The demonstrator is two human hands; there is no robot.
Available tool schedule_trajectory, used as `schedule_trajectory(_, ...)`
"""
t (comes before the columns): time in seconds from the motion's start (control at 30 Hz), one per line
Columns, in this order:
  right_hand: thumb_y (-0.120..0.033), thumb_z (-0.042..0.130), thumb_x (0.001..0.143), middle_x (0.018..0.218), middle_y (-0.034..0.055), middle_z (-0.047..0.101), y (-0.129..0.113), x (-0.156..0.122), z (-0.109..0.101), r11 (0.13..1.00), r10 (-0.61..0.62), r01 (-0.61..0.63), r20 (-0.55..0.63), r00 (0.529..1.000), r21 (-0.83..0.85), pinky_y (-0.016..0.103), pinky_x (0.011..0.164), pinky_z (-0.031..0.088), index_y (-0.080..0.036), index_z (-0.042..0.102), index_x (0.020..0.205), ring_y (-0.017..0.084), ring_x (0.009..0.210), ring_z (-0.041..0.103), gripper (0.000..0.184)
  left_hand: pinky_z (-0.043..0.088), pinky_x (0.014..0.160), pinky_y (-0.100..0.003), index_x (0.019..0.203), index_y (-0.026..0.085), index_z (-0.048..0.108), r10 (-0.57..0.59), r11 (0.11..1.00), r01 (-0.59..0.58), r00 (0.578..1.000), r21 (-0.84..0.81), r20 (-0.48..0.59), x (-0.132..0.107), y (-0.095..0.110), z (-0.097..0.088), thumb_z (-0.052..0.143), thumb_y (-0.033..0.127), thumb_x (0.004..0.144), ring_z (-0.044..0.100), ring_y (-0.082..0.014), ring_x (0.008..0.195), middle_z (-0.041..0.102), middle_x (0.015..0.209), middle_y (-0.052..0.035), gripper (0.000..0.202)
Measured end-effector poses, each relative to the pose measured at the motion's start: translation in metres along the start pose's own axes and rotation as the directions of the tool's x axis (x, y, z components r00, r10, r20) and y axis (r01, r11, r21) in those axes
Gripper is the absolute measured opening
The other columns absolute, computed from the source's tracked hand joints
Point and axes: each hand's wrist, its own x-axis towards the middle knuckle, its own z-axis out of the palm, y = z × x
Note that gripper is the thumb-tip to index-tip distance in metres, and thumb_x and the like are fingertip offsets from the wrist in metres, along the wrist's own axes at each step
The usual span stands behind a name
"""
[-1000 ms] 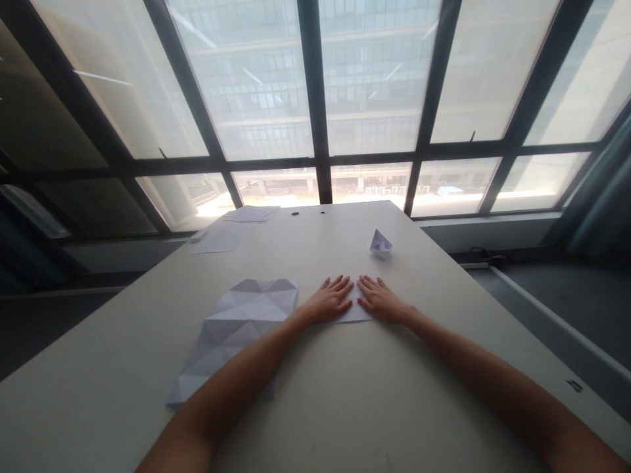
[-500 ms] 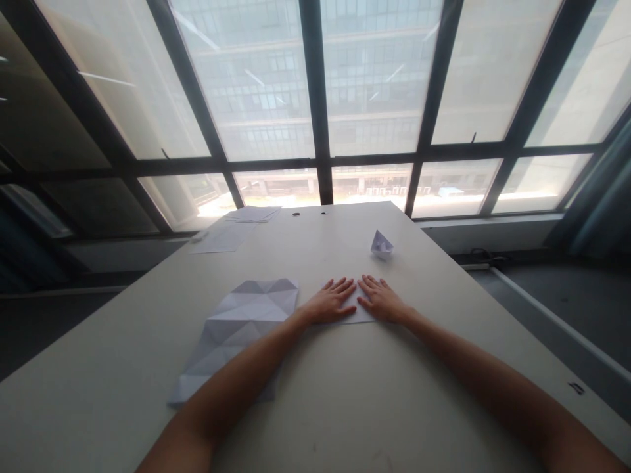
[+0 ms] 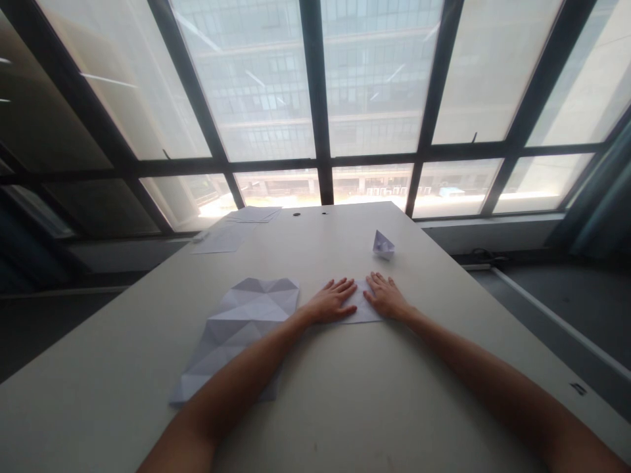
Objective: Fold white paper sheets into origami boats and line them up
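Observation:
A small sheet of white paper [image 3: 363, 311] lies on the table between my hands, and both partly cover it. My left hand [image 3: 331, 301] rests flat on its left part with the fingers spread. On its right part lies my right hand [image 3: 385, 297], palm down and fingers stretched out. Left of them, partly hidden under my left forearm, is a larger creased sheet of paper [image 3: 241, 315] with a grid of folds. Beyond my right hand stands a small folded paper boat [image 3: 383, 245].
The white table [image 3: 355, 407] narrows away toward tall windows. Several loose sheets of paper [image 3: 224, 236] lie at its far left. A small dark object [image 3: 578, 388] sits close to the right edge. Two dark holes [image 3: 296, 214] show at the far end.
My right hand has slid a little to the right across the small paper, so more of the sheet shows between my hands. My left hand has stayed in place.

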Motion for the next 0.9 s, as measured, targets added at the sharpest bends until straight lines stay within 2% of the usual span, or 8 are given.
schedule_trajectory(0.3,-0.042,0.035,0.102,0.163,0.0166,0.026,-0.001,-0.002,-0.003,0.999,-0.050,0.050,-0.015,0.999,-0.001,0.051,0.122,0.011,-0.011,0.036,0.154,0.027,0.152,0.018,0.061,0.012,0.123,-0.045,0.160,0.022,0.022,-0.023,1.000,0.023,1.000,-0.002,-0.005,0.001,0.002,-0.001,0.031,0.063,0.101,0.017,-0.0264,0.153,0.020,0.165,-0.0092,0.072)
schedule_trajectory(0.4,-0.043,0.036,0.101,0.163,0.0161,0.027,-0.002,-0.005,-0.006,0.986,-0.164,0.164,-0.009,0.986,0.014,0.049,0.122,0.012,-0.013,0.034,0.155,0.026,0.152,0.018,0.062,0.013,0.123,-0.044,0.160,0.021,0.022,-0.032,0.999,0.032,0.999,-0.004,-0.015,0.001,0.001,0.001,0.032,0.062,0.102,0.017,-0.0257,0.153,0.021,0.165,-0.0091,0.072)
schedule_trajectory(0.5,-0.047,0.036,0.101,0.163,0.0133,0.026,-0.002,-0.008,-0.009,0.950,-0.311,0.310,0.007,0.950,0.044,0.048,0.123,0.011,-0.016,0.030,0.157,0.025,0.152,0.019,0.064,0.013,0.123,-0.044,0.160,0.021,0.022,-0.054,0.998,0.054,0.998,-0.012,-0.028,0.002,0.000,0.004,0.033,0.058,0.102,0.017,-0.0247,0.153,0.022,0.165,-0.0092,0.069)
schedule_trajectory(0.6,-0.050,0.037,0.101,0.164,0.0115,0.024,-0.002,-0.010,-0.011,0.917,-0.394,0.392,0.011,0.919,0.067,0.048,0.123,0.010,-0.018,0.027,0.159,0.025,0.152,0.019,0.066,0.014,0.123,-0.044,0.159,0.018,0.025,-0.105,0.994,0.105,0.994,-0.022,-0.029,0.004,0.000,0.005,0.031,0.050,0.104,0.018,-0.0235,0.153,0.023,0.164,-0.0101,0.064)
schedule_trajectory(0.73,-0.050,0.035,0.102,0.164,0.0109,0.024,-0.002,-0.010,-0.011,0.916,-0.398,0.396,0.016,0.917,0.068,0.048,0.123,0.011,-0.019,0.029,0.158,0.025,0.152,0.019,0.065,0.015,0.124,-0.043,0.157,0.016,0.030,-0.157,0.987,0.156,0.987,-0.025,-0.037,0.005,0.000,0.005,0.029,0.041,0.105,0.020,-0.0219,0.152,0.027,0.163,-0.0104,0.058)
schedule_trajectory(0.9,-0.051,0.035,0.102,0.164,0.0118,0.025,-0.004,-0.008,-0.009,0.941,-0.336,0.335,0.014,0.942,0.054,0.047,0.122,0.014,-0.019,0.034,0.156,0.026,0.151,0.021,0.063,0.017,0.123,-0.043,0.156,0.014,0.032,-0.200,0.980,0.199,0.978,-0.015,-0.052,0.006,0.000,0.005,0.030,0.040,0.104,0.022,-0.0221,0.152,0.029,0.162,-0.0124,0.058)
